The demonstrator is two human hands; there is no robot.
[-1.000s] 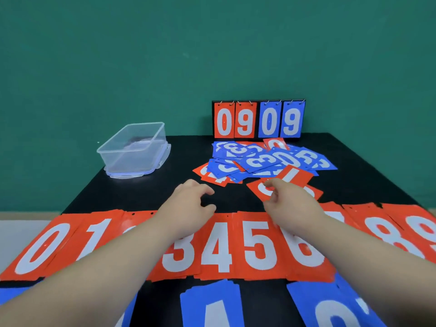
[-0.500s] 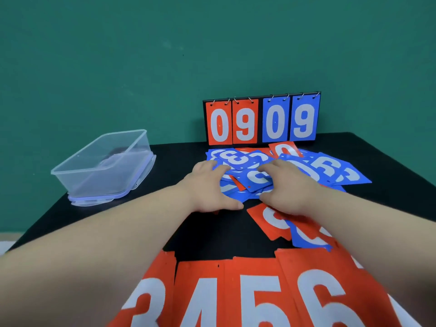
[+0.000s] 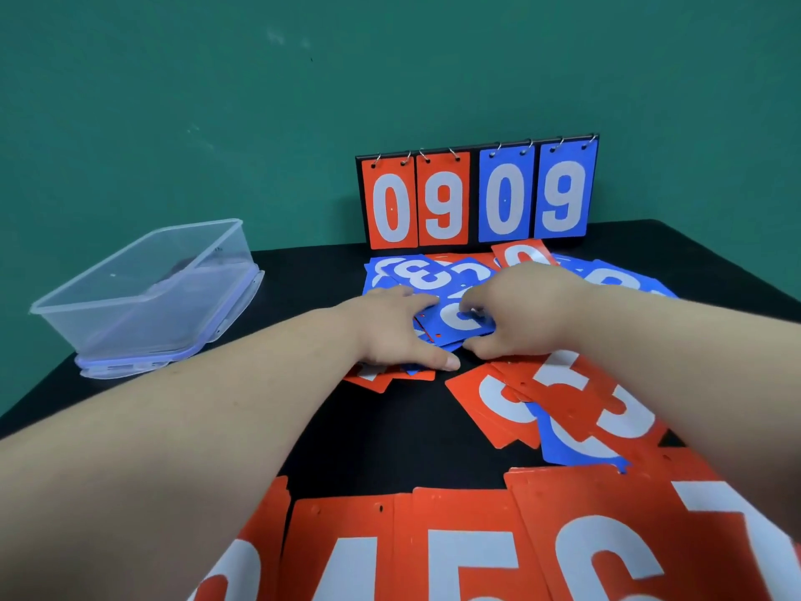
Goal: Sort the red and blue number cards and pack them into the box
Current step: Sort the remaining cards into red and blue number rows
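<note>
Your right hand (image 3: 526, 312) pinches the blue card (image 3: 459, 323) lying leftward between both grips; left hand (image 3: 398, 331) rests flat, unclenched.

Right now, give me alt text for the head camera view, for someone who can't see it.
Two bare hands, left hand and right hand, work a blue number card in a mixed pile on a black table. A clear plastic box sits left; a flip scoreboard reads 09 09 behind.
</note>
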